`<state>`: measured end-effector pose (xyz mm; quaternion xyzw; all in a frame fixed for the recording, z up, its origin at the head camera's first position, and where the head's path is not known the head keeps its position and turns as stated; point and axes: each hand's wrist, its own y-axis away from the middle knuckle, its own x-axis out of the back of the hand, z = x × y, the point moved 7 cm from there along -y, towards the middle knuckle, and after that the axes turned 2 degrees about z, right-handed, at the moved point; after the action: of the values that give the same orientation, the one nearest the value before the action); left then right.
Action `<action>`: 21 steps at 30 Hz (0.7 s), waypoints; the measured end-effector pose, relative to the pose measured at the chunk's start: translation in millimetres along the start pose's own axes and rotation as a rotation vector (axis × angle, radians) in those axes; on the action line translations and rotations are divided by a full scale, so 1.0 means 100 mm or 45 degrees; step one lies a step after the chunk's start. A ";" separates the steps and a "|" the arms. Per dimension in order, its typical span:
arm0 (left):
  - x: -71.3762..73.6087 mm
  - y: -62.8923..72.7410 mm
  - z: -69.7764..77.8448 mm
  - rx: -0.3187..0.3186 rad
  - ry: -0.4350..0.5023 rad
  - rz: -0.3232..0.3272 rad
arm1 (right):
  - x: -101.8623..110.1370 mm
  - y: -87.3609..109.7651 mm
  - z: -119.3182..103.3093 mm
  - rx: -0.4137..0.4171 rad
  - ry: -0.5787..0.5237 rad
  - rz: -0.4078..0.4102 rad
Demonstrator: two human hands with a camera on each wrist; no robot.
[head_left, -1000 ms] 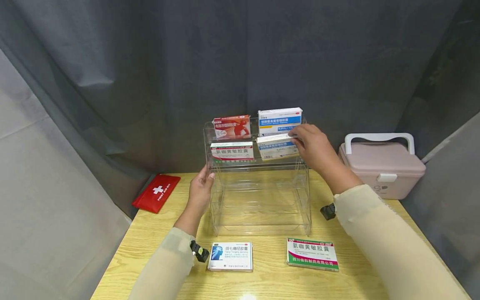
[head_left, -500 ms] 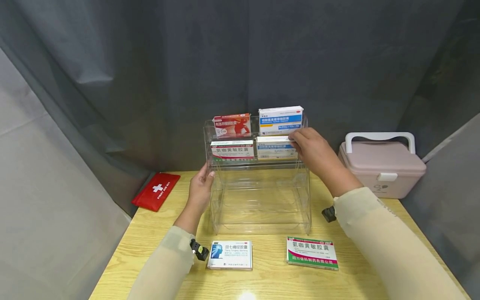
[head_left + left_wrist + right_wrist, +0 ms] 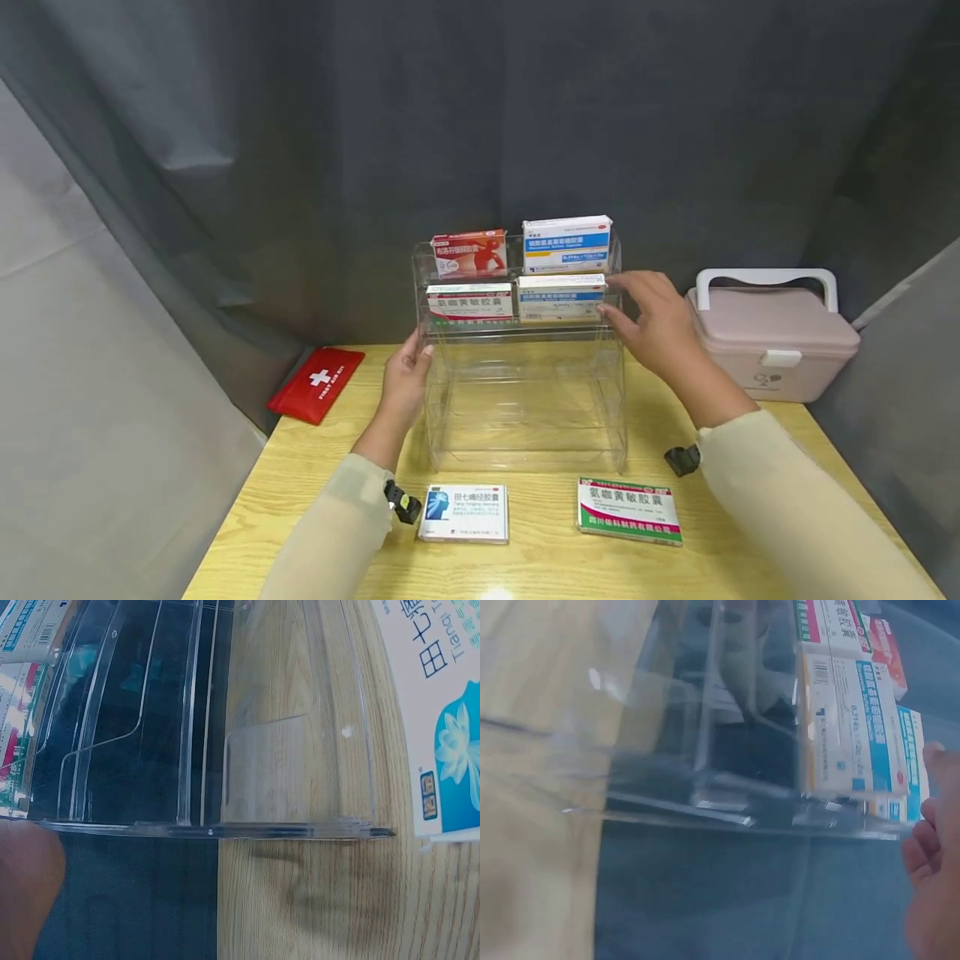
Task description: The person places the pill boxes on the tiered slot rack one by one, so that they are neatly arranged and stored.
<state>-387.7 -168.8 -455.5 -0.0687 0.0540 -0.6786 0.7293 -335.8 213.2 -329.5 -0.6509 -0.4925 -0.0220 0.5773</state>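
Note:
A clear tiered display rack (image 3: 525, 400) stands on the table. Its side wall is gripped by my left hand (image 3: 403, 379), the thumb in front; in the left wrist view that hand (image 3: 26, 881) shows at the edge beside the wall. My right hand (image 3: 660, 325) is at the rack's upper right, thumb and fingers apart, fingertips right by the end of a blue-and-white medicine box (image 3: 561, 300). That box sits upright in the second tier, beside a green-and-white medicine box (image 3: 470, 303). Behind them, the top tier holds a red medicine box (image 3: 470, 254) and another blue-and-white medicine box (image 3: 567, 246).
Two medicine boxes lie flat in front of the rack: a white-and-blue one (image 3: 464, 513) at left, a green-and-white one (image 3: 629, 511) at right. A red first aid pouch (image 3: 318, 385) lies at back left. A pink case with a white handle (image 3: 772, 342) stands at right.
The blue-and-white box has gone from tilted to seated upright in the second tier. My right hand has let go of it and drawn off to the right. The left hand keeps its grip.

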 end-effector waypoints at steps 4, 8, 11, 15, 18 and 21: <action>-0.01 0.01 0.00 -0.011 -0.009 -0.006 | 0.11 0.44 0.19 -0.194 -0.071 -0.059; -0.02 0.01 0.00 -0.019 -0.001 -0.001 | 0.13 1.02 0.47 -0.405 -0.123 -0.225; -0.03 0.01 0.01 -0.016 -0.007 -0.009 | 0.10 1.51 0.66 -0.517 -0.121 -0.340; -0.03 0.01 0.04 -0.039 -0.017 -0.007 | -0.02 2.05 0.79 -0.576 -0.164 -0.508; -0.02 0.01 0.05 -0.050 -0.016 -0.001 | -0.14 2.32 0.78 -0.574 -0.210 -0.637; -0.02 0.02 0.02 -0.028 -0.013 -0.005 | -0.24 2.50 0.75 -0.554 -0.201 -0.734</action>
<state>-385.6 -166.7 -453.6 -0.0802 0.0576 -0.6792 0.7273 -222.3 294.6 -551.0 -0.5928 -0.6824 -0.2377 0.3556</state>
